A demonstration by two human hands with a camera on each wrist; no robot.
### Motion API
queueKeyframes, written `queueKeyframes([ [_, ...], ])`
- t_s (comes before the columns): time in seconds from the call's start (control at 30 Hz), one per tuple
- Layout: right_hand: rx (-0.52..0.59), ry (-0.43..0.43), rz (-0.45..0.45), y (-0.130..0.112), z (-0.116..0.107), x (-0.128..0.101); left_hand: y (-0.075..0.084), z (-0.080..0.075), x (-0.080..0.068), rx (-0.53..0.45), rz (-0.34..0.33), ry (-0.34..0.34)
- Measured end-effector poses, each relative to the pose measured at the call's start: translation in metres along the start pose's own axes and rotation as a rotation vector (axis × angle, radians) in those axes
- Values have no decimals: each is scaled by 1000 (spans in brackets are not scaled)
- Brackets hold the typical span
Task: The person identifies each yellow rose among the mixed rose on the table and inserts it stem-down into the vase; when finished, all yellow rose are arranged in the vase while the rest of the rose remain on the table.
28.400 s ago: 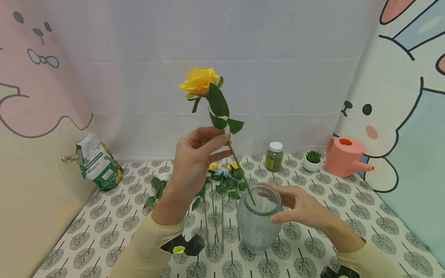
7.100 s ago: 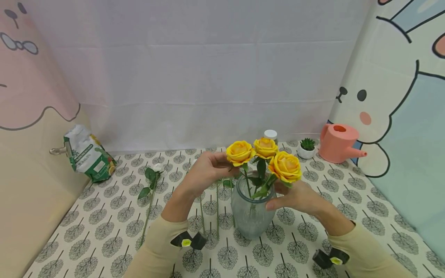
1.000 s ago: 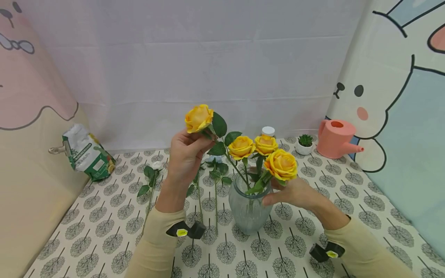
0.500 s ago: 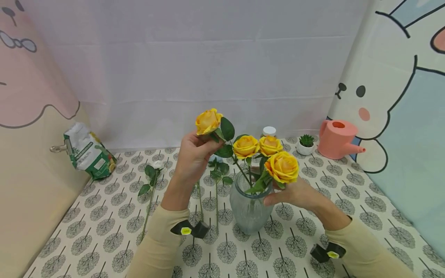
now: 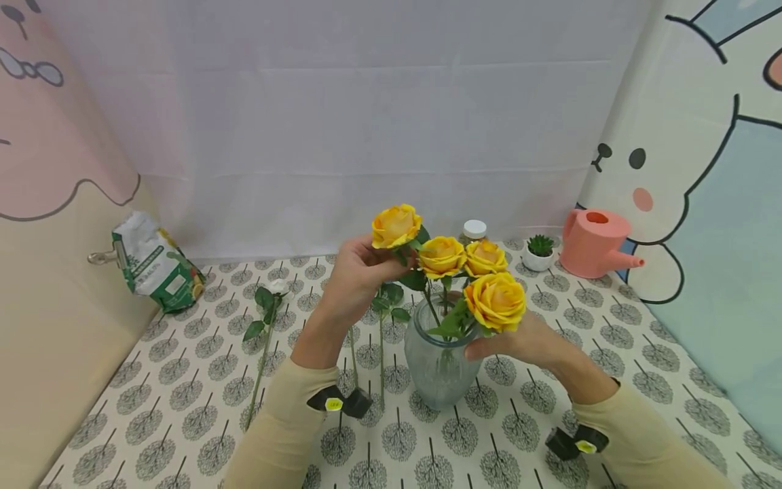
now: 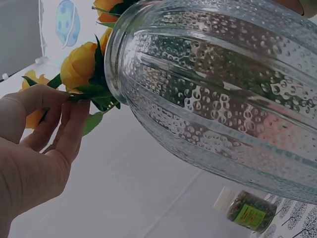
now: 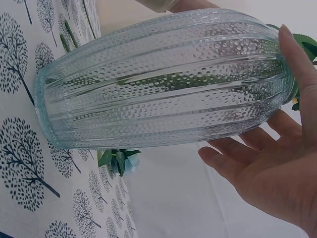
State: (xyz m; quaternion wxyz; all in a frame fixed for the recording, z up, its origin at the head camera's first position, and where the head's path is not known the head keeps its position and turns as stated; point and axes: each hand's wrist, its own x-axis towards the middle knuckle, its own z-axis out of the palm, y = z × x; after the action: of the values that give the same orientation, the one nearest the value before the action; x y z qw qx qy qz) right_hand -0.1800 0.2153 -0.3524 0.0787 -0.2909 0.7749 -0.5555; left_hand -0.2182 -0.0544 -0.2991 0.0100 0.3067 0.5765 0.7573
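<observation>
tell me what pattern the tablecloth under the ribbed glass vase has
White tablecloth printed with repeating dark grey trees, clearest in the head view.

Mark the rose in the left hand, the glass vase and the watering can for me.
rose in the left hand [image 5: 396,225], head view, on the yellow bloom.
glass vase [image 5: 436,370], head view, on its ribbed belly.
watering can [image 5: 589,244], head view, on its pink body.
</observation>
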Motion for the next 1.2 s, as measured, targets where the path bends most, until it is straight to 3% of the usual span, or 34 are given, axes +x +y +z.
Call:
queueKeyframes([
  [0.2,7,5,29,0,0,-1,-8,-2,3,-32,-34,-49],
  [0.57,52,-23,-2,3,0,-2,-19,-1,5,73,-60,-166],
  [0.97,33,-13,6,1,2,-1,-31,-10,8,27,-106,-303],
  [1.2,41,-20,-35,0,1,-1,-29,-17,7,19,-113,-368],
])
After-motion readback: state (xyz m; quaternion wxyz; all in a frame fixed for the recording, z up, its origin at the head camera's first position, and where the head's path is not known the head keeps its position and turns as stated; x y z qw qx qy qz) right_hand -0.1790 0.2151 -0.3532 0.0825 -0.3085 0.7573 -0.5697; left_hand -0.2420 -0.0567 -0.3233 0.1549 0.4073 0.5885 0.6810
